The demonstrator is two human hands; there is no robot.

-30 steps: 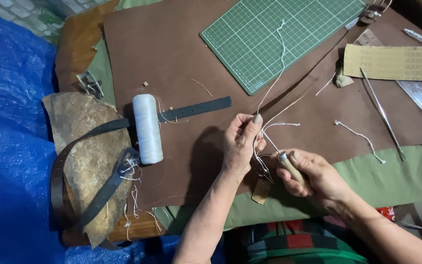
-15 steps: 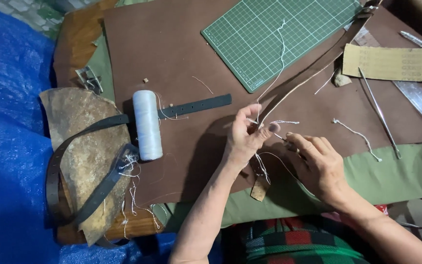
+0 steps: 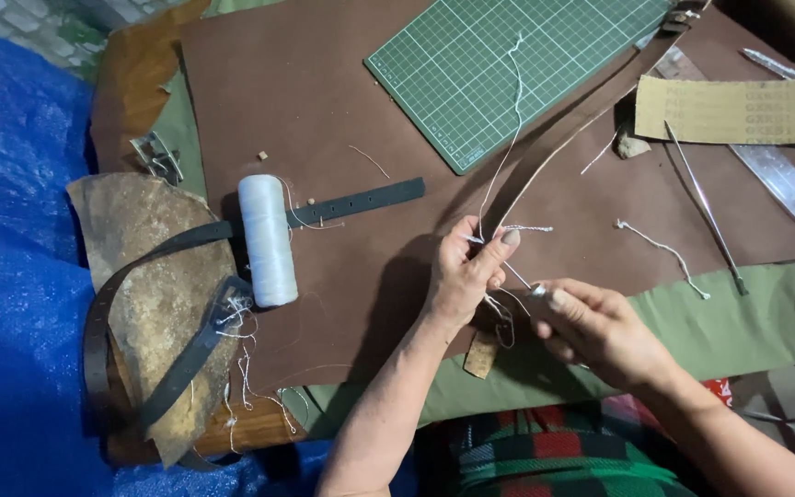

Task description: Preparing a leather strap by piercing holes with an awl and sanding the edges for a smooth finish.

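My left hand (image 3: 465, 273) pinches the near end of a long brown leather strap (image 3: 570, 127) that runs up and right across the brown leather sheet (image 3: 324, 101). White thread (image 3: 512, 110) trails from that pinch up over the green cutting mat (image 3: 508, 69). My right hand (image 3: 600, 329) grips an awl (image 3: 524, 283) by its handle, which the fingers mostly hide. The metal tip points up-left at the strap end by my left thumb. A small tan leather tag (image 3: 481, 352) hangs below the hands.
A white thread spool (image 3: 266, 241) lies across a dark belt (image 3: 361, 199) at left, beside a worn rounded leather piece (image 3: 163, 294). Sandpaper (image 3: 736, 109), a metal ruler (image 3: 782, 189), a thin metal rod (image 3: 703, 207) and loose thread bits lie at right. Blue tarp (image 3: 11, 276) covers the left.
The right hand has slid back along the awl so its metal tip shows between the hands again. The left hand has stayed pinched on the strap end, a little lower than half a second ago.
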